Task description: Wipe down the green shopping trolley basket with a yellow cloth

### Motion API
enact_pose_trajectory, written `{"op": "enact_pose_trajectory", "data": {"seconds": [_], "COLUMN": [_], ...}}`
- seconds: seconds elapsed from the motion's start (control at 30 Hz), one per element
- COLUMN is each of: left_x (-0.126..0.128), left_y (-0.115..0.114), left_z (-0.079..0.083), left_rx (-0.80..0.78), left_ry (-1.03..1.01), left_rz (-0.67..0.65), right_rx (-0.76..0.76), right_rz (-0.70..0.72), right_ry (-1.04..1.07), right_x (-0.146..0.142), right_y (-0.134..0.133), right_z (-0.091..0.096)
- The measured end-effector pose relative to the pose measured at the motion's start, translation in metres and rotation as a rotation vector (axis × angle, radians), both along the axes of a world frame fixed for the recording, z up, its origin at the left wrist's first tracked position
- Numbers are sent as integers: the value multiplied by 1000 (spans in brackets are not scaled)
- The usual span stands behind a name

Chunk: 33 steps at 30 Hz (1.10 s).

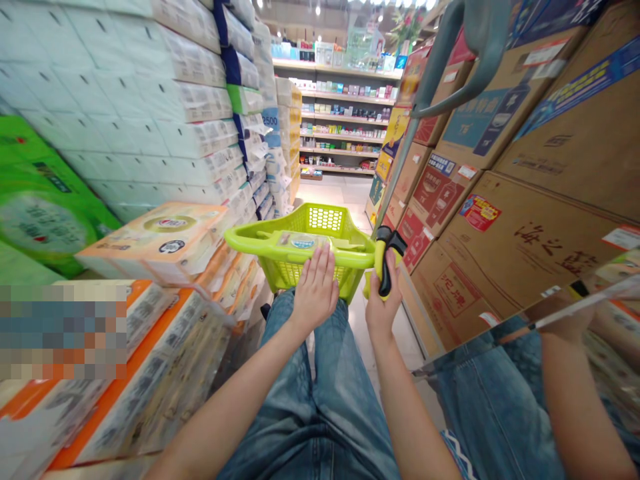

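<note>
Stacked white tissue packs (150,100) and brown cardboard cartons (540,220) flank a lime-green plastic shopping basket (320,220) in a shop aisle.
The left hand (316,285) lies flat and unclenched on the basket's near rim; just beside it, the right hand (383,305) is clenched round the yellow-and-black handle (384,267).

The basket (320,220) was lime green with a lattice of small holes, and its handle (384,270) was yellow and black. The jeans (325,400) were faded blue, the cartons (540,247) brown with red labels, the stacked packs (150,380) white and orange.
</note>
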<state>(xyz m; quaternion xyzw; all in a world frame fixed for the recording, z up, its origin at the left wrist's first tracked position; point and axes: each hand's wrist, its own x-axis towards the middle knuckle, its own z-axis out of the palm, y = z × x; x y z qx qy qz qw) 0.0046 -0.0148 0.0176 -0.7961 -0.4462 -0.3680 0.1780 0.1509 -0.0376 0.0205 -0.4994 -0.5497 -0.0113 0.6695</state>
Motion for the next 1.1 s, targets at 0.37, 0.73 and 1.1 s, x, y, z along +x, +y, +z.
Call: {"op": "enact_pose_trajectory", "data": {"seconds": [0.37,0.73,1.1], "left_x": [-4,-1,-22], "left_y": [1,0,20], "left_z": [0,-1,-6], "left_rx": [-14,-20,1], "left_ry": [-9,-18,40], "left_rz": [-33,-16,-22], "right_rx": [2,-125,38], "right_rz": [68,437,348], "right_ry": [-404,-23,27], "right_x": [-15,79,51], "right_y": [-10,51,66], "right_z": [-6,34,26]}}
